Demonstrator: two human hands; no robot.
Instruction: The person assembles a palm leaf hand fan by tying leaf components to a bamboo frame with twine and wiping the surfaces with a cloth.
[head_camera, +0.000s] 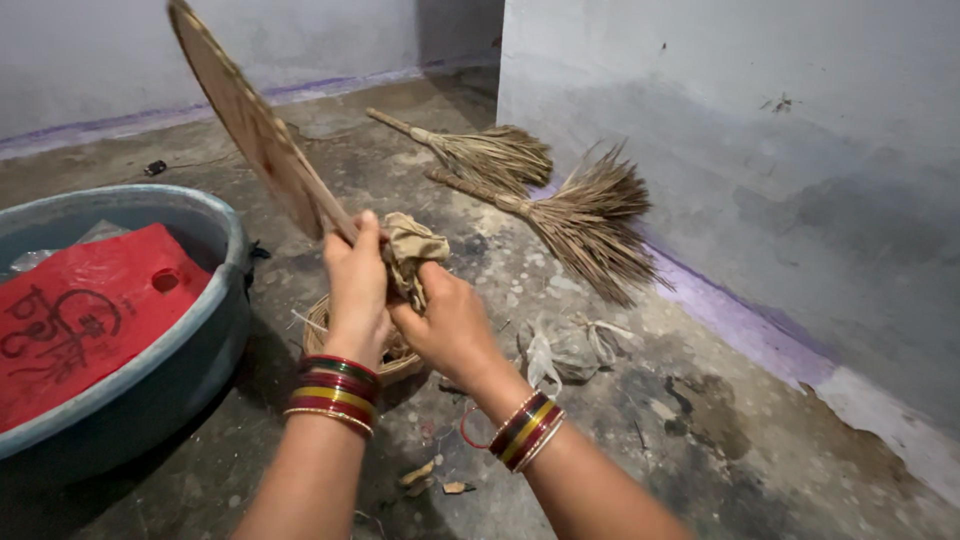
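view from above of a person's two bare arms, each wearing a stack of red, green and gold bangles, reaching over a stained concrete floor (700, 460). the left hand (356, 290) is closed around the handle of a flat woven hand fan (250, 125), which tilts up and away to the left, seen nearly edge-on. the right hand (448, 325) has its fingers (432, 275) pinched shut on a crumpled beige cloth (410, 252), held just beside the fan's handle, between the two hands. directly below the hands, on the floor, sits a small woven basket (395, 362), mostly hidden by the wrists. to the left stands a large grey-blue tub (215, 330) holding a red plastic bag (85, 315). to the right of the hands lies a knotted clear plastic bag (570, 345). farther back, two straw brooms (560, 200) lie near a pale wall (760, 150) with a purple strip along its base. small scraps lie on the floor near the wrists.
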